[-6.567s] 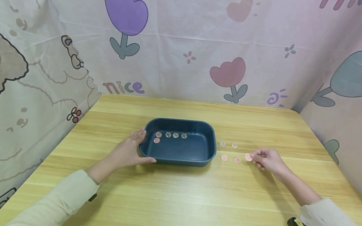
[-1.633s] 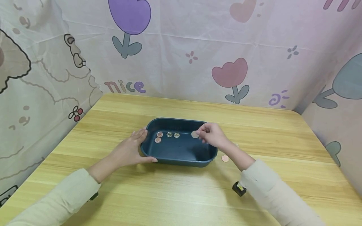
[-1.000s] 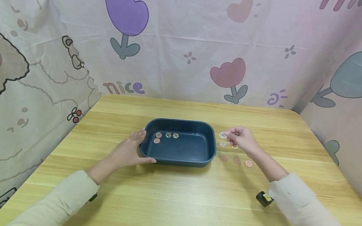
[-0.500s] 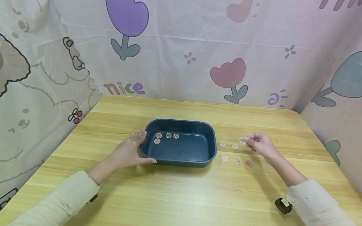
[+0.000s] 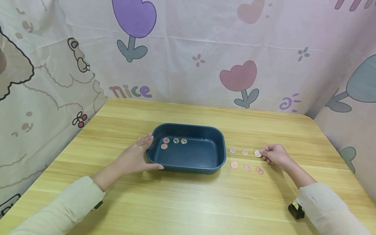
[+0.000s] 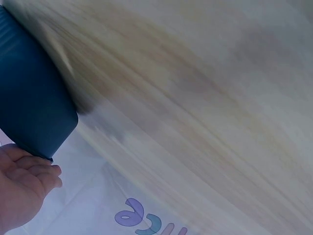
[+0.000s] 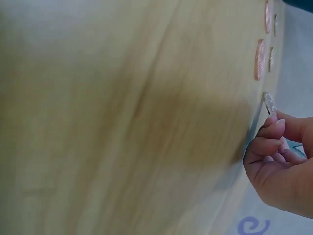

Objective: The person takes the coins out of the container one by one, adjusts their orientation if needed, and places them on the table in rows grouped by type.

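A dark blue rectangular tray (image 5: pixel 188 156) stands mid-table. My left hand (image 5: pixel 133 155) holds its left end, fingers at the rim and thumb along the front wall. Inside lie two copper-coloured coins, one a reddish coin (image 5: pixel 164 146), and two silvery-gold coins, one a shiny coin (image 5: pixel 183 141). My right hand (image 5: pixel 275 154) pinches a silver coin (image 5: pixel 258 153) by its edge, at or just above the table right of the tray. Left of it lie two silver coins (image 5: pixel 244 152); in front, a row of three copper coins (image 5: pixel 247 167). In the right wrist view the pinched coin (image 7: pixel 270 103) is tilted.
The wooden table (image 5: pixel 188 202) extends around the tray. A printed cloth (image 5: pixel 188 78) hangs behind and at both sides. Small black devices, one a wrist camera (image 5: pixel 296 210), sit at the sleeves.
The right hand has carried a silver coin from the tray rightward, then lowered it to the end of the back row. Earlier, it placed the third copper coin. The left hand stays put.
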`<state>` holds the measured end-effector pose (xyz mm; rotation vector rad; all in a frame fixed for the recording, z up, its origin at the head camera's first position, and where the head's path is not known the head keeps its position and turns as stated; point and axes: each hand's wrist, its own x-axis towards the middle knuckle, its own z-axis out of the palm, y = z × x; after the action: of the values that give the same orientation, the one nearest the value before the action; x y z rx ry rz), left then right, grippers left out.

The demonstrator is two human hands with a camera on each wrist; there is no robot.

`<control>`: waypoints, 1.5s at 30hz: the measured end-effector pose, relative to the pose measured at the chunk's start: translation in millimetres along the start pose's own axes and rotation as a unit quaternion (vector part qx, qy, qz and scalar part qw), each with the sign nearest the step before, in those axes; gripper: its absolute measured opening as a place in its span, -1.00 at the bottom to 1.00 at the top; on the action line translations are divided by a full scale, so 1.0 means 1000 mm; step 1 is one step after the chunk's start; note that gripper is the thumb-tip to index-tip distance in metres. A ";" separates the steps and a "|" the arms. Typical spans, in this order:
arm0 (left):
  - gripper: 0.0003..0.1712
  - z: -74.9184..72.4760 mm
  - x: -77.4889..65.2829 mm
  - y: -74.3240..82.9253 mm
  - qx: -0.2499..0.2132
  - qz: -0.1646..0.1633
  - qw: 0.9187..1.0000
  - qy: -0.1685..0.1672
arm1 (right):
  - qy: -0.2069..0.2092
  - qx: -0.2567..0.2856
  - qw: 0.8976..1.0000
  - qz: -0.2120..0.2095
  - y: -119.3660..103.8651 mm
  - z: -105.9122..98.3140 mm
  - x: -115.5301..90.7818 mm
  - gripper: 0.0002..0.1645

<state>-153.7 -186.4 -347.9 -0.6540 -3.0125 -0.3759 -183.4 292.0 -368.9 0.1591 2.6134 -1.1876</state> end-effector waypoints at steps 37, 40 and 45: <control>0.28 0.001 0.000 0.000 -0.002 0.000 1.000 0.000 | 0.153 -0.008 0.978 -0.143 -0.065 0.026 -0.016 -0.77; 0.28 0.000 0.000 0.000 -0.001 0.000 1.000 0.000 | 0.145 0.010 0.977 -0.157 -0.078 0.033 -0.017 -0.79; 0.28 0.000 0.000 0.000 -0.002 0.003 1.000 0.002 | 0.131 0.038 0.973 -0.187 -0.100 0.047 -0.014 -0.81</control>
<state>-153.7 -186.2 -348.1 -0.6626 -3.0064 -0.3810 -181.0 190.7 -322.5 -0.1857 2.9182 -1.4798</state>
